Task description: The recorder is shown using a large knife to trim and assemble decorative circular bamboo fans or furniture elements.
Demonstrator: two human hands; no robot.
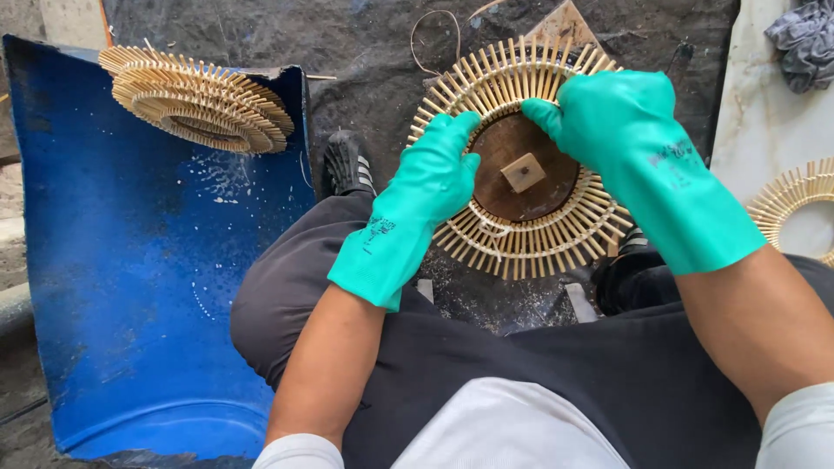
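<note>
I wear green rubber gloves. My left hand (426, 187) grips the left rim of a round ring of radiating bamboo sticks (530, 247), which sits around a dark round wooden form (512, 148) with a small square wooden block (524, 172) at its centre. My right hand (621, 126) presses on the upper right of the same ring, fingers bent over its inner edge. The ring rests above my knees, over dark ground.
A stack of finished bamboo-stick rings (195, 100) lies on the top edge of a blue cut barrel half (130, 287) at left. Another ring (795, 204) lies on a pale slab at right. A grey cloth (804, 39) sits top right. A black shoe (347, 161) shows by my left knee.
</note>
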